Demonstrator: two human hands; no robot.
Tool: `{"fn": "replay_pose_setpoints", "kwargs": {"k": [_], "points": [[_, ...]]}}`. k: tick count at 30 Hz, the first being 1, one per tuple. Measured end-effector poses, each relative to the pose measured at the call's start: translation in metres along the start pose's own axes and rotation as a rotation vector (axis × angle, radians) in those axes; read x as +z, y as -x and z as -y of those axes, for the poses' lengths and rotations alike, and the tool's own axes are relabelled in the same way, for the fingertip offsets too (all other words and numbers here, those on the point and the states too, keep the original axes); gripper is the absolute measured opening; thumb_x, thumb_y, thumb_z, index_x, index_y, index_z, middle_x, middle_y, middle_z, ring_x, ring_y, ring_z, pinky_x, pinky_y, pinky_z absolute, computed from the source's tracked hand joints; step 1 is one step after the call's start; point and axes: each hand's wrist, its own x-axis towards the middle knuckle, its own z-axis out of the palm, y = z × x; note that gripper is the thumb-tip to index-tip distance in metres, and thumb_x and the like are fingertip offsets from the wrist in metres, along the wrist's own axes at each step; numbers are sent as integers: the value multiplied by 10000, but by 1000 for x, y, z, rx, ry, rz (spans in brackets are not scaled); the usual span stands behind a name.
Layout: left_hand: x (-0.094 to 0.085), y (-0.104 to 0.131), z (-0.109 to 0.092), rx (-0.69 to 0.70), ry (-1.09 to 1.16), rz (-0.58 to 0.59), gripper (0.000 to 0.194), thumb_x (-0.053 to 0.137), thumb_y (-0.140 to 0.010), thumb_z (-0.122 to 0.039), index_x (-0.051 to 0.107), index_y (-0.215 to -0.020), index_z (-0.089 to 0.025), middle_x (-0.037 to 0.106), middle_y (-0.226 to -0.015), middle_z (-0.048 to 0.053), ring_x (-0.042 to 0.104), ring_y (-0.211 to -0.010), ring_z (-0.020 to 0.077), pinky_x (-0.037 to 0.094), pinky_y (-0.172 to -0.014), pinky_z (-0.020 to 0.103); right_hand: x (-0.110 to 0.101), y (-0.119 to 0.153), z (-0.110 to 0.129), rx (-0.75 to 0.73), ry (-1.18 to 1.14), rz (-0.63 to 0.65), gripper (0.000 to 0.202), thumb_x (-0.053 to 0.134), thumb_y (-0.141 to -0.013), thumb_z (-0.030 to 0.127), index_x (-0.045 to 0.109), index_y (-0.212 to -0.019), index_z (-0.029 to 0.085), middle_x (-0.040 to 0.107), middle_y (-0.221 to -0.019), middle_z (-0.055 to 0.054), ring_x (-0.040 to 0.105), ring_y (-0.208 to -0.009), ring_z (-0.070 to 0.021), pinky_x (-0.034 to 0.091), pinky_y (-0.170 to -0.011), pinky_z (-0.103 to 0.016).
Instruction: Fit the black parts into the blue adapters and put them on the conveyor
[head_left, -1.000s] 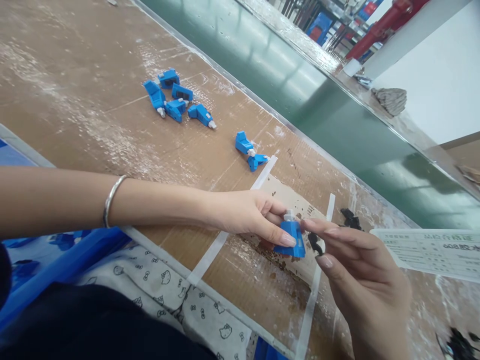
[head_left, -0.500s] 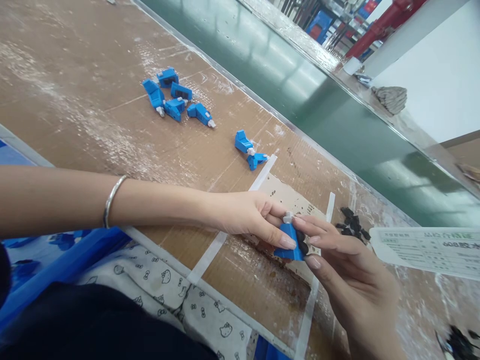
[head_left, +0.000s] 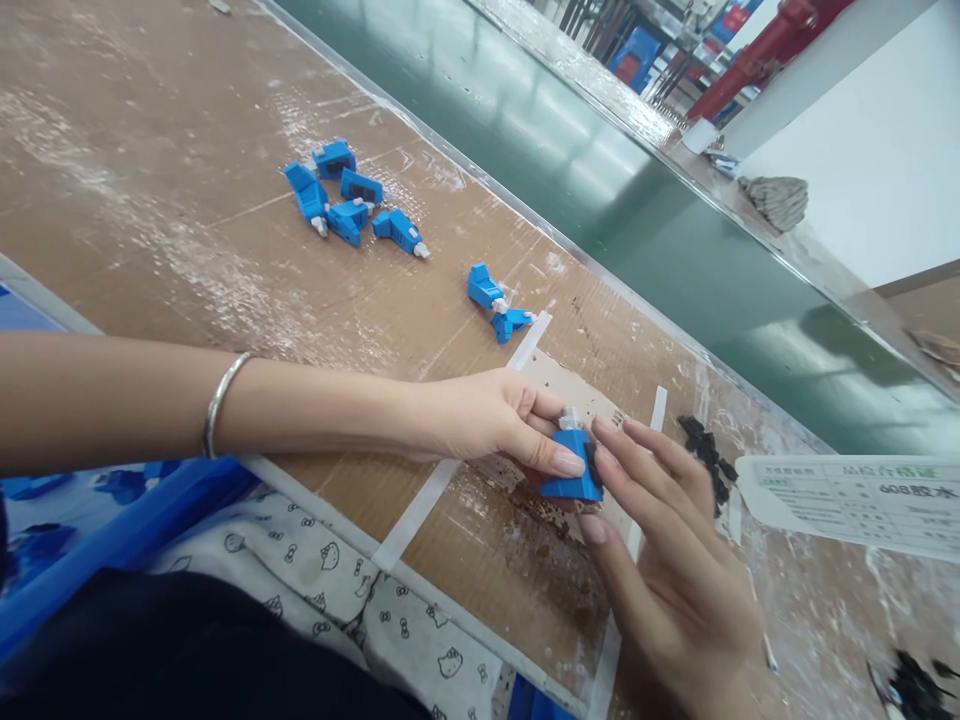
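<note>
My left hand (head_left: 510,425) pinches a small blue plastic toy part (head_left: 574,468) between thumb and fingers. The part has a grey peg on top, and a black insert (head_left: 591,457) shows on its right side. Close against that side is my right hand (head_left: 667,540), its fingers stretched out and apart from the thumb, which lies just below the part. Whether the right fingertips touch it I cannot tell. Beyond my hands, two similar blue parts (head_left: 486,288) lie together on the cardboard-covered table (head_left: 187,240).
Several more blue parts (head_left: 349,218) lie farther left. A pale board (head_left: 559,375) with tape strips is under my hands. Small black pieces (head_left: 705,455) and a white printed label (head_left: 847,500) are at the right. A green conveyor belt (head_left: 525,160) runs behind the table edge.
The black piece, earlier sticking out between blue part and right fingers, now sits closer in the part. My right fingers have spread; both hands moved slightly left and up.
</note>
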Motion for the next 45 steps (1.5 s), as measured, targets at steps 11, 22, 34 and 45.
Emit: {"fn": "replay_pose_setpoints", "kwargs": {"k": [11,22,34,45], "points": [[6,10,-10,9,-76,0,52,718,-822,-122,705,-863,-151,726,-760,-25,672,-714,77,508,-743,175,15,0,12,-60,37,-37,491,632,-879,67,513,-1355,102,623,-1375,-179,364,-1475,-234,402,-1155,-492],[-10,16,-72,320,-1519,-589,172,610,-845,-324,679,-872,-169,671,-838,45,628,-959,246,437,-948,411,-18,8,-59,306,456,-274,239,605,-940,248,689,-1157,198,759,-1053,-81,690,-947,-205,550,-864,-364],[-91,57,-106,-230,-2245,-1266,342,427,-924,-283,735,-987,-147,588,-1051,118,380,-1192,339,276,-1072,576,-27,22,-135,555,516,-3,343,441,-888,349,737,-980,201,737,-1095,-133,655,-997,-301,494,-877,-466],[-66,23,-87,142,-1984,-381,464,466,-857,-140,615,-1295,-175,618,-1303,85,489,-1261,246,362,-1081,352,-38,25,-148,626,524,131,356,445,-833,368,729,-957,192,703,-984,-136,646,-823,-285,496,-751,-443]]}}
